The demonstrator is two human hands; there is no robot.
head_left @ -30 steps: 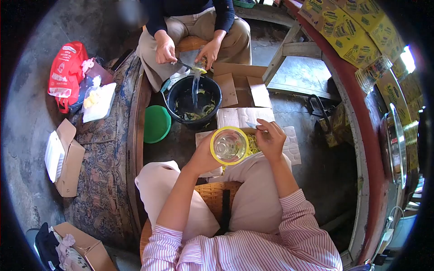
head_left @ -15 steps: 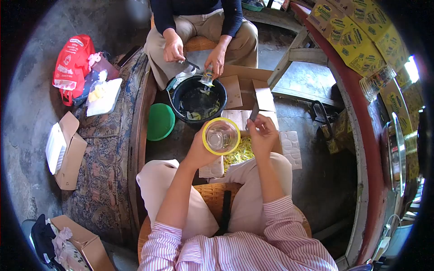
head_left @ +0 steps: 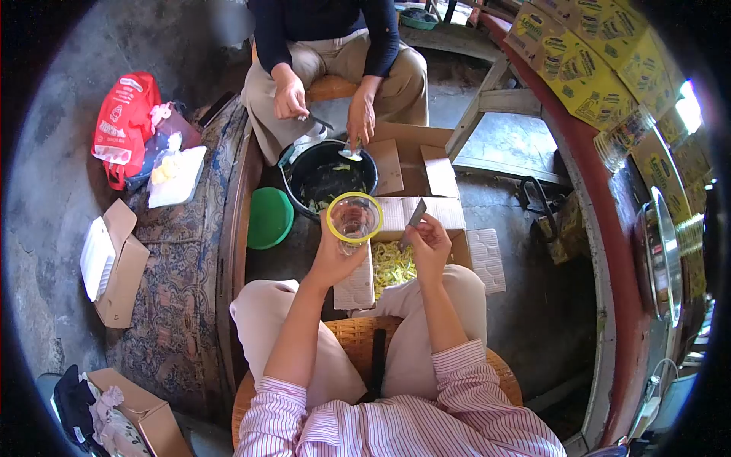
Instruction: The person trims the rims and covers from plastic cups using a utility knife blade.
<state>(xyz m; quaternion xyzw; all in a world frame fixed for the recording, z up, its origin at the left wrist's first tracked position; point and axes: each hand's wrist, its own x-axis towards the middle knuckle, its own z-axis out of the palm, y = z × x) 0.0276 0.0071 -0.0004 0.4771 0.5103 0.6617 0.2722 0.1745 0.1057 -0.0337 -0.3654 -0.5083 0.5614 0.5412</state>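
My left hand (head_left: 335, 260) is closed around a clear plastic jar with a yellow rim (head_left: 355, 218), whose mouth faces up toward me and which looks empty. Between the fingertips of my right hand (head_left: 429, 245) is a flat grey blade (head_left: 415, 215), pointing up. Below both hands, a cardboard box with open flaps (head_left: 352, 289) holds yellow-green shreds (head_left: 394, 268). Just beyond the jar stands a black bucket (head_left: 298, 199) with scraps inside. Across from me, a co-worker's hands (head_left: 361, 118) hold a dark blade and a small clear container over the bucket.
Left of the bucket lies a green lid (head_left: 270, 218). A patterned cushioned bench (head_left: 171, 282) carries a red bag (head_left: 126, 126) and a white foam box (head_left: 179, 179). Another open carton (head_left: 419, 141) sits beyond my box. Yellow printed cartons (head_left: 586, 68) line the right side.
The jar in my left hand has moved slightly left and tilted, showing more of its side. My right hand has shifted down and left with the blade. The co-worker's container hand has lowered.
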